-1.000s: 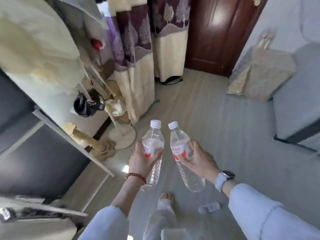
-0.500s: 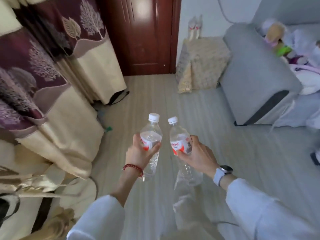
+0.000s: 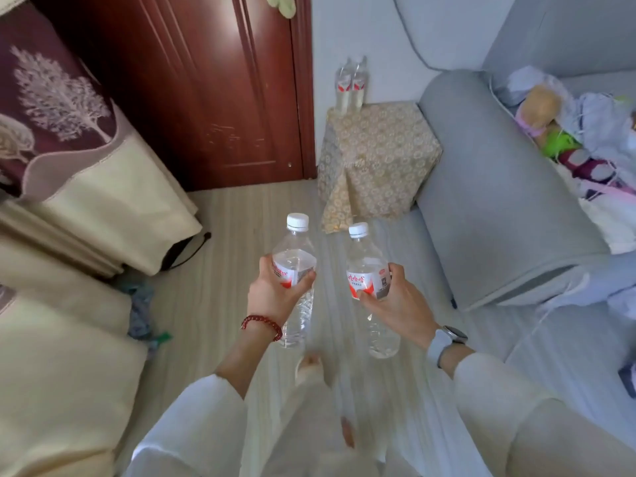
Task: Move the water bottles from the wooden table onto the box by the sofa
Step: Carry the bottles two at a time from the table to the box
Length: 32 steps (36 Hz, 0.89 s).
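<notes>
My left hand [image 3: 272,293] grips a clear water bottle [image 3: 295,266] with a white cap and red-and-white label, held upright over the floor. My right hand [image 3: 395,302] grips a second, matching bottle [image 3: 366,270] beside it. Ahead stands the box [image 3: 378,160], draped in a gold patterned cloth, between the door and the sofa arm. Two more water bottles [image 3: 350,85] stand upright at the box's far left corner against the wall. The wooden table is out of view.
A grey sofa [image 3: 488,201] fills the right side, with toys and clothes [image 3: 581,132] piled on its seat. A dark red door [image 3: 192,91] is ahead on the left. Curtains [image 3: 69,149] hang along the left, with a black cable [image 3: 186,249] at their foot.
The view has swung right and moved forward, so the box and sofa are nearer and more central. Both hands still hold their bottles in front of me.
</notes>
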Tool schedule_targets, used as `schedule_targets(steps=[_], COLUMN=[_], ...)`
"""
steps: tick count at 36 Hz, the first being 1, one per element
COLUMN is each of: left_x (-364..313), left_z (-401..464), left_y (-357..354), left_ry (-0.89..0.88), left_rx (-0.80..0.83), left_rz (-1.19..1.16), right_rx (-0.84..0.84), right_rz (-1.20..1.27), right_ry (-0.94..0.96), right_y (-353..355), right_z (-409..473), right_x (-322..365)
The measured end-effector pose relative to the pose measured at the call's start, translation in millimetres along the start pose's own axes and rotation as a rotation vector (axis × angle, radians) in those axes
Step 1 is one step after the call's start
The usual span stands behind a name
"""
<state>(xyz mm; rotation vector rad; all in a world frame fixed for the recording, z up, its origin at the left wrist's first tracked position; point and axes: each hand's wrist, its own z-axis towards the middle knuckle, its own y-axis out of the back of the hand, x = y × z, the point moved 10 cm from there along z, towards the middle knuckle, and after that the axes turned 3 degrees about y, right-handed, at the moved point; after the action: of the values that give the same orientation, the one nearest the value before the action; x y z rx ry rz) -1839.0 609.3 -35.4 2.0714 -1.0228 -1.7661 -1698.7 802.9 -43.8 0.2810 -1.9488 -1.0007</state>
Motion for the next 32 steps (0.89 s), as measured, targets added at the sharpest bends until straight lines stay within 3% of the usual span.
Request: schedule_targets(steps=[14,21,32], left_x=[-145.5,-204.5,-265.8], left_z=[299.8,399.6,550.9], left_y=[-96.7,-155.4,-281.3], left_ry=[-0.035,-0.007,0.065], left_rx=[0.107,0.181,0.234], left_rz=[-0.038,-0.035,-0.142], right_rx=[-0.104,-0.121,-0.016], right_rz=[0.102,0.169,0.302], right_ry=[-0.123,-0.164,-0.142], right_y=[93.8,133.5,176.6], right_z=[309.6,417.7,626.8], right_x=[9.4,-3.0,-69.8])
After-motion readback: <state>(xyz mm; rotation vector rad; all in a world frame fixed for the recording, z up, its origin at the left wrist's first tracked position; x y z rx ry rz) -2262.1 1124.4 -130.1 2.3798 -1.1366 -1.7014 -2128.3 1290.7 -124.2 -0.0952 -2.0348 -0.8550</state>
